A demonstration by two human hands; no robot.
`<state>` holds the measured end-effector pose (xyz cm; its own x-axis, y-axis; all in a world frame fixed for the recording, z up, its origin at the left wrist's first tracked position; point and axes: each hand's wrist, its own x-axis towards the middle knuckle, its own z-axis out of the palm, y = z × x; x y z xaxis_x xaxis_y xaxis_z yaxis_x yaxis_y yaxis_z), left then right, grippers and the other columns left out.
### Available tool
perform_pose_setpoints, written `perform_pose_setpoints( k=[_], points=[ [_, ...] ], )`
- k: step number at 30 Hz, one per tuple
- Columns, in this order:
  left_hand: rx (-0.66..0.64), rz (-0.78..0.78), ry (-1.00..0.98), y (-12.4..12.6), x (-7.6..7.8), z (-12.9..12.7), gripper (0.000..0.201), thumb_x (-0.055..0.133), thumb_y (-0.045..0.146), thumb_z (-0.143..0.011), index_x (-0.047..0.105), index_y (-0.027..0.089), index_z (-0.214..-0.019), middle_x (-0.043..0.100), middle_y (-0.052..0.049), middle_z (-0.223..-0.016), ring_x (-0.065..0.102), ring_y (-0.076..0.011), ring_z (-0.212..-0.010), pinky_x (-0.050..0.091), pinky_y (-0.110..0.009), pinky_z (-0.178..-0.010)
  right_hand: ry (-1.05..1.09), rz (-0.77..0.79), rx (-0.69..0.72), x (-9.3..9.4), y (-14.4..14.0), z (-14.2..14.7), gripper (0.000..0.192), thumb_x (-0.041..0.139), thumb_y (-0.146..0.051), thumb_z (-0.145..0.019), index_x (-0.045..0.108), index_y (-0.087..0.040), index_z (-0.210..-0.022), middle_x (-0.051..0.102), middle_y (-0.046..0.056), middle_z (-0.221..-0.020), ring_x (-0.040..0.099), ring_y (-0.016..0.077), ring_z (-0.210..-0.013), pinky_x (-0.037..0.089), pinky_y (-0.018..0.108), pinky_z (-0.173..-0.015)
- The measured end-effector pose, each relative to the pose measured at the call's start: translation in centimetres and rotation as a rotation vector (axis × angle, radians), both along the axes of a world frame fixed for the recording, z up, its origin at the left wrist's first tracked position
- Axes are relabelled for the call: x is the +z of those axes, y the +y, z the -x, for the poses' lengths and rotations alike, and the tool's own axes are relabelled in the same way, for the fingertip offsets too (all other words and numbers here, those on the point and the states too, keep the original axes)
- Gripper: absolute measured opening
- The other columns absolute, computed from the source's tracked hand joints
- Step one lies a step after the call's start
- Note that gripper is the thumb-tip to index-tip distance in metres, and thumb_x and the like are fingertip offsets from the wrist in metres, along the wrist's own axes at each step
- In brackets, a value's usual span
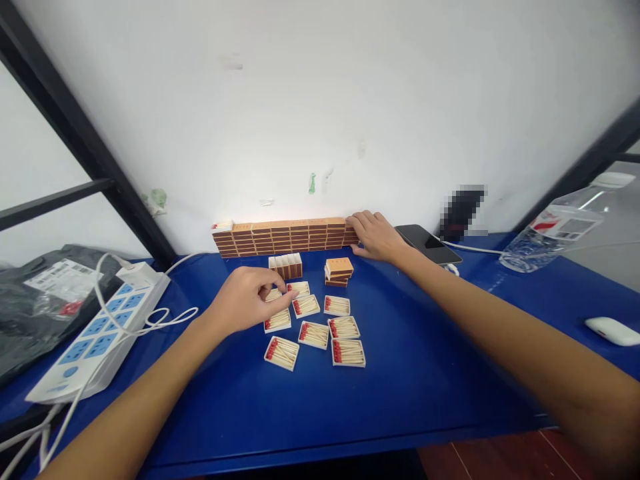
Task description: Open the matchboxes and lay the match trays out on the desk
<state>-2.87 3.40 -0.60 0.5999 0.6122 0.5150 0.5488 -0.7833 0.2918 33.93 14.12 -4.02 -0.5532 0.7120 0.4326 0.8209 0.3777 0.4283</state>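
A long row of stacked matchboxes (290, 237) stands against the wall at the back of the blue table. At its right end my right hand (375, 237) is closed around the end matchboxes, fingers at the top and thumb low down. My left hand (245, 300) hovers over several open trays of red-tipped matches (305, 306), its thumb and forefinger curved and slightly apart, with nothing visible between them. It partly hides the leftmost trays. Just behind it is a group of upright matchbox sleeves (286, 267). A short, uneven pile of matchboxes (338, 272) sits between my hands.
On the left lie a white power strip (107, 327) with tangled cables and a dark plastic bag (50, 293). A tablet (427, 245) rests behind my right forearm. Farther right are a clear plastic bottle (560, 220) and a white earphone case (613, 331).
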Motion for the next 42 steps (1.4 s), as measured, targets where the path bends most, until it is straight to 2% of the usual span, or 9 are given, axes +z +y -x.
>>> perform_pose_setpoints(
  k=[10,15,20,25,28,31,34,38,42],
  points=[
    [0.008,-0.021,-0.018,0.3,-0.2,0.2,0.031,0.071,0.041,-0.093,0.073,0.018,-0.073,0.057,0.003,-0.055,0.049,-0.0089,-0.048,0.036,-0.026,-0.049,-0.086,-0.101,0.136,-1.3,0.3,-0.8,0.029,0.044,-0.021,-0.101,0.062,-0.014,-0.123,0.061,0.021,-0.135,0.052,0.0362,-0.122,0.042,0.046,-0.096],
    [0.007,-0.029,-0.030,0.3,-0.2,0.1,0.029,0.072,0.040,-0.093,0.073,0.018,-0.074,0.056,0.004,-0.055,0.050,-0.0087,-0.048,0.037,-0.025,-0.049,-0.082,-0.108,0.124,-1.4,0.6,-0.4,0.031,0.042,-0.016,-0.100,0.063,-0.012,-0.123,0.058,0.024,-0.141,0.050,0.0368,-0.127,0.040,0.047,-0.096],
    [0.008,-0.052,-0.045,0.3,-0.1,0.2,0.028,0.072,0.038,-0.093,0.072,0.018,-0.073,0.054,0.005,-0.053,0.049,-0.0080,-0.047,0.036,-0.025,-0.049,-0.043,-0.029,0.088,-0.9,0.6,-0.1,0.033,0.045,-0.020,-0.098,0.058,-0.010,-0.127,0.063,0.024,-0.132,0.053,0.0378,-0.121,0.039,0.048,-0.096],
    [0.007,-0.069,-0.038,0.3,0.0,0.3,0.030,0.071,0.039,-0.094,0.072,0.018,-0.073,0.056,0.004,-0.054,0.049,-0.0083,-0.048,0.036,-0.025,-0.049,0.066,0.052,0.022,0.8,-1.2,-0.6,0.034,0.054,-0.023,-0.090,0.055,-0.010,-0.121,0.063,0.025,-0.124,0.056,0.0389,-0.113,0.041,0.048,-0.094],
    [0.000,-0.080,-0.041,0.2,0.1,0.2,0.030,0.070,0.040,-0.095,0.073,0.019,-0.074,0.059,0.004,-0.056,0.050,-0.0088,-0.048,0.037,-0.026,-0.049,0.220,0.194,-0.061,2.6,-4.1,-1.1,0.043,0.064,-0.033,-0.083,0.051,-0.014,-0.120,0.065,0.021,-0.114,0.060,0.0363,-0.103,0.045,0.044,-0.084],
    [-0.005,-0.097,-0.040,0.1,0.0,0.1,0.030,0.071,0.040,-0.094,0.073,0.019,-0.074,0.060,0.003,-0.056,0.052,-0.0092,-0.049,0.037,-0.026,-0.050,0.427,0.508,-0.148,4.1,-7.6,-1.2,0.063,0.077,-0.044,-0.073,0.045,-0.020,-0.121,0.067,0.013,-0.106,0.064,0.0301,-0.088,0.048,0.039,-0.073],
    [-0.007,-0.101,-0.039,0.1,0.0,0.0,0.030,0.071,0.041,-0.094,0.073,0.019,-0.073,0.058,0.004,-0.055,0.051,-0.0091,-0.049,0.037,-0.026,-0.050,0.542,0.777,-0.190,4.7,-10.5,-0.7,0.070,0.081,-0.041,-0.066,0.043,-0.024,-0.122,0.069,0.009,-0.108,0.067,0.0273,-0.086,0.051,0.038,-0.071],
    [-0.020,-0.088,-0.028,0.0,-0.1,-0.2,0.031,0.070,0.040,-0.094,0.073,0.019,-0.073,0.057,0.004,-0.054,0.051,-0.0092,-0.048,0.036,-0.026,-0.050,0.587,0.907,-0.220,4.7,-11.8,0.1,0.081,0.086,-0.047,-0.063,0.045,-0.026,-0.130,0.068,0.011,-0.122,0.069,0.0294,-0.097,0.057,0.040,-0.079],
    [-0.013,-0.102,-0.022,0.1,-0.2,-0.1,0.031,0.069,0.042,-0.094,0.073,0.019,-0.073,0.056,0.004,-0.053,0.051,-0.0095,-0.048,0.036,-0.026,-0.050,0.652,0.904,-0.220,5.2,-11.3,-0.4,0.080,0.081,-0.065,-0.069,0.054,-0.023,-0.131,0.067,0.014,-0.131,0.066,0.0333,-0.119,0.056,0.044,-0.100]
  ],
)
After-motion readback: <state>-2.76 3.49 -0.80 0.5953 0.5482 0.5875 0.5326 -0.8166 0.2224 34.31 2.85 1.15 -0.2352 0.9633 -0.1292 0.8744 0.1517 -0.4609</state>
